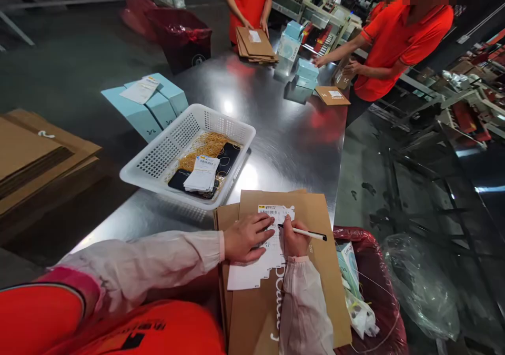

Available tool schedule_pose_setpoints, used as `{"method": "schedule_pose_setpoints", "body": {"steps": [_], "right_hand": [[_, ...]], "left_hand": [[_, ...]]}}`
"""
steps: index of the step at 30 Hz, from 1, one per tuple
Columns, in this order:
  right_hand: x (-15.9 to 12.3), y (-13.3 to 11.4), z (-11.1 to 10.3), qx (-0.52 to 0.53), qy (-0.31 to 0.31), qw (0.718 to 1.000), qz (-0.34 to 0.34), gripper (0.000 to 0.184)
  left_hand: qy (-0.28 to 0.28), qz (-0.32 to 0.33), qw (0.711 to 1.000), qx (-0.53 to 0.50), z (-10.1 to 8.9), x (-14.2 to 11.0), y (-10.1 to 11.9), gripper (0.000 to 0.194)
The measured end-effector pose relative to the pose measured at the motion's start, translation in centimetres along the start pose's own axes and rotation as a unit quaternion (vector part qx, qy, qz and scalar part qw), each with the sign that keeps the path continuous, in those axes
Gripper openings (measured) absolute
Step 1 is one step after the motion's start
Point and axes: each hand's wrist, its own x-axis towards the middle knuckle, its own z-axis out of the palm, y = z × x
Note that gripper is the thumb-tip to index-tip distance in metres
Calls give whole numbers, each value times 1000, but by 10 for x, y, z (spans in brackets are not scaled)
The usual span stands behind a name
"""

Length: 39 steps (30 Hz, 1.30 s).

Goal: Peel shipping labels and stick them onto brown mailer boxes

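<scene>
White printed slips (245, 275) lie overlapped on a stack of flat brown cardboard boxes (307, 205) at the table's near edge. My left hand (249, 236) rests on the slips with its fingers stretched out. In my right hand (295, 237) is a white pen (313, 234) with a black end, its tip at the slips. Beyond my left hand stands a white plastic basket (144, 175). Inside it are tan rubber bands (210, 144), dark flat items (229, 158) and a bundle of white slips (202, 174).
Pale blue boxes (158, 105) stand left of the basket. Brown cardboard (35, 155) is stacked at far left. A red-lined bin (389, 313) stands at my right by the table (276, 126). Two people in orange shirts handle cardboard (257, 43) and blue boxes (306, 71) across from me.
</scene>
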Motion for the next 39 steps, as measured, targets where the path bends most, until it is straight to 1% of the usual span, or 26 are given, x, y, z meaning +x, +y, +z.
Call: {"method": "schedule_pose_setpoints", "body": {"steps": [7,11,16,20,26,29,31,35,39], "right_hand": [[0,10,4,-4,-3,1000,-13,50],[0,10,4,3,-5,1000,-26,48],[2,10,3,-10,12,1000,-16,49],[1,12,4,-10,4,1000,-13,48],[1,8,3,-1,8,1000,8,47],[1,11,3,-5,0,1000,-5,45],[1,16,4,-5,10,1000,-15,46],[0,24,5,-11,44,999,-10,48],[0,20,4,-22,71,997,1,51]], "left_hand": [[-1,2,1000,-3,0,0,0,44],[-2,4,1000,0,1,0,-1,44],[-7,-1,1000,5,0,0,0,43],[-6,-3,1000,5,0,0,0,43],[-5,-7,1000,2,2,-1,0,43],[-6,-4,1000,1,3,-1,0,43],[-9,-4,1000,5,2,-1,0,44],[-12,-3,1000,10,1,0,0,44],[-7,2,1000,8,-1,1,0,43]]}}
